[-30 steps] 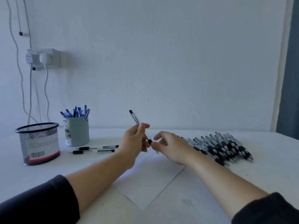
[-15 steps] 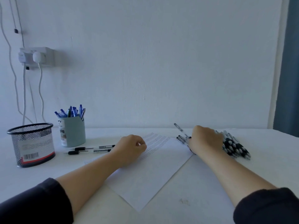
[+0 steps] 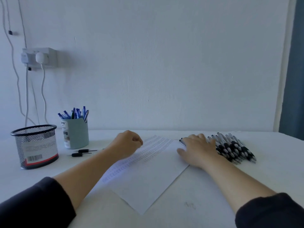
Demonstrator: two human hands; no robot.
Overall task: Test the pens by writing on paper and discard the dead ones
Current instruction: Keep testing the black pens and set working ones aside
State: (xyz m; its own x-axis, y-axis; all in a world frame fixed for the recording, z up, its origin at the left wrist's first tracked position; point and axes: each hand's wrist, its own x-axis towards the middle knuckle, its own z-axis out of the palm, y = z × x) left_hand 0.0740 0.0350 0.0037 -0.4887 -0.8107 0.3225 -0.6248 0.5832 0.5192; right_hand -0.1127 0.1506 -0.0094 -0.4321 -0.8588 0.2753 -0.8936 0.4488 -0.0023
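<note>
Overhead, a white surface (image 3: 189, 211) meets a bare pale wall (image 3: 164, 63), with a socket (image 3: 39, 57) and cables at left and a curtain (image 3: 294, 79) at right. Paper (image 3: 148, 175) lies centre, rows of marks across it. Left hand (image 3: 126, 143) rests there, grip curled, holding nothing. Right hand (image 3: 197, 150) lies flat, fingers spread, on the pens (image 3: 233, 148). Mesh bin (image 3: 35, 145) and cup (image 3: 75, 132) stand left.
</note>
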